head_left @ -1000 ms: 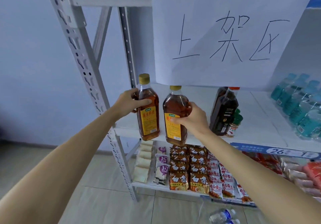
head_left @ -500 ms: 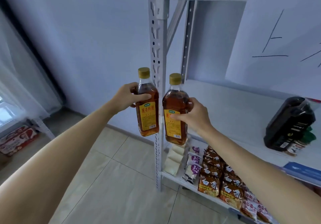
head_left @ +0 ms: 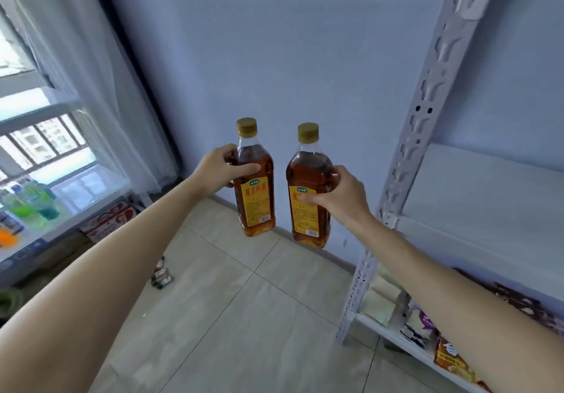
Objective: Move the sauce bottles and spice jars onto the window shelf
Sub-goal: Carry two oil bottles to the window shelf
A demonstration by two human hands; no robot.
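- Two clear plastic bottles of amber sauce with gold caps and yellow labels were in the air, upright, side by side but apart: the left bottle point(head_left: 255, 179) in the left hand point(head_left: 218, 169), the right bottle point(head_left: 309, 192) in the right hand point(head_left: 341, 197).
- Neither bottle had reached the window shelf point(head_left: 29, 250), which lay well off to the left of the left hand, already carrying green and blue drink bottles point(head_left: 33, 206).
- Risk, as I judged it: with both bottles swung leftward together, they could have knocked against each other, or a one-handed hold could have slipped and dropped a bottle onto the tiled floor point(head_left: 244, 316) below.
- The white metal rack upright point(head_left: 406, 160) stood just right of the right hand; the right bottle could have clipped it.
- Setting down among the drink bottles could have toppled them.
- The left hand was curled round its bottle's shoulder, thumb across the front.
- The right hand wrapped its bottle's body, thumb on the label.
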